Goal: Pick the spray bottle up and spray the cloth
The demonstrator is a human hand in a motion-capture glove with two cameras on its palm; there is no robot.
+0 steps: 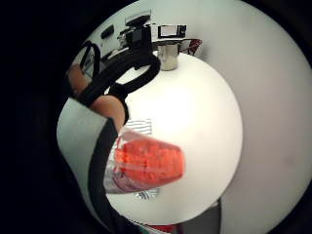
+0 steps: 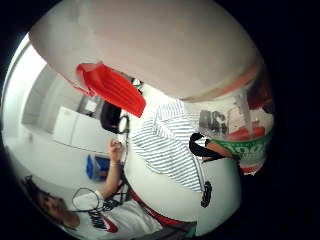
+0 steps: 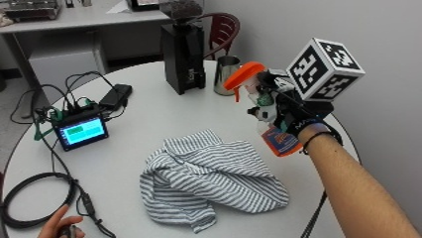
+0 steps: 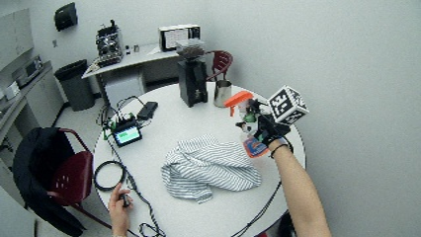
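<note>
My gloved right hand (image 3: 296, 119) grips a clear spray bottle (image 3: 267, 111) with an orange trigger head (image 3: 241, 78) and holds it in the air above the round white table (image 3: 151, 124). The nozzle points left, over the striped grey-and-white cloth (image 3: 208, 181), which lies crumpled on the table below and to the left of the bottle. In the thumb side palm view the orange head (image 2: 112, 87) and the labelled bottle body (image 2: 240, 135) sit close to the palm, with the cloth (image 2: 165, 145) underneath. The little finger side palm view shows the bottle's orange base (image 1: 148, 163).
A black coffee grinder (image 3: 181, 47) and a steel cup (image 3: 226, 74) stand at the table's far side. A small device with a lit screen (image 3: 80, 130) and cables (image 3: 39, 193) occupy the left. The person's bare hand (image 3: 59, 228) rests at the near left edge.
</note>
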